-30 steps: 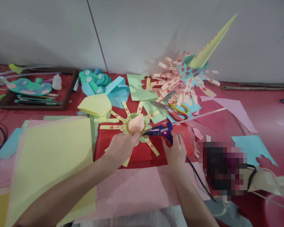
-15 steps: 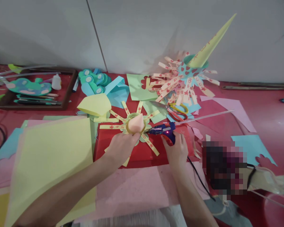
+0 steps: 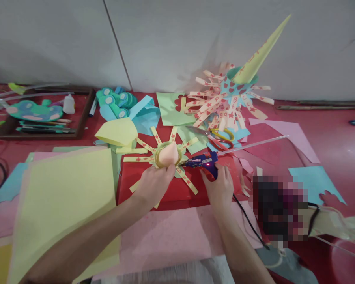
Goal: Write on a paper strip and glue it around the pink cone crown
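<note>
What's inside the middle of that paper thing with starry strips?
A pink cone, with a yellow ring around it. The cone hides what's under it, and the left hand covers part of the ring's near edge.

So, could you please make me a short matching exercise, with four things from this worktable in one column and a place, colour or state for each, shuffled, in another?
Things
1. glue gun
2. white bottle
3. pale pink cone
4. scissors

Descriptions
A. inside the brown tray
B. with red and yellow handles
C. amid the yellow strips, next to the left hand
D. held in the right hand, a red light showing on it

Right pairs: 1-D, 2-A, 3-C, 4-B
</note>
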A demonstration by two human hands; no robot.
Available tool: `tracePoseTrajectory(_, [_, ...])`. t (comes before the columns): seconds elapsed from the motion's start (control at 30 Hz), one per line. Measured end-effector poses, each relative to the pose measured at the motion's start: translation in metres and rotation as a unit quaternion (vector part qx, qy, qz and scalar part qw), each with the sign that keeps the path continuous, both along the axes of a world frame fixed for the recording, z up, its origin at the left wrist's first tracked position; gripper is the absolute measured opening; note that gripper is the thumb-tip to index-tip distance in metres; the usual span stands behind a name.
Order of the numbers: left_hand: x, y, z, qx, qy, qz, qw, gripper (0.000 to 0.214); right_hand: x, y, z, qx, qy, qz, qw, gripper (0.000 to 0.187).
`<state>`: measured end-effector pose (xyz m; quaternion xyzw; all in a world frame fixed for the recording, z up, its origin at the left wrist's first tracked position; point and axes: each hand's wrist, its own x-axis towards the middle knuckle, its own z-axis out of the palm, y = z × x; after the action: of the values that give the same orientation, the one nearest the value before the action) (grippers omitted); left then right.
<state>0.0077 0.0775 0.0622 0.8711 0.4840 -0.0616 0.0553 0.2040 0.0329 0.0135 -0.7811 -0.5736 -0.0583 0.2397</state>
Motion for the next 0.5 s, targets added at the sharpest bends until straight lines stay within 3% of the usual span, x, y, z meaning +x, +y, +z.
tracePoseTrajectory(0.3, [0.0021,-0.0011,0.0063,-0.056,-0.005,0.010,0.998,0.025,0.0015,0.0009,0.0010,-0.011,0.023,-0.009,1.000,0.035])
tracePoseTrajectory(0.5, [0.0016,-0.0002,0.0048,-0.043,0.007,0.008,0.999,0.027,0.0024,0.0003,0.0009,-0.004,0.033,-0.010,0.999,0.036])
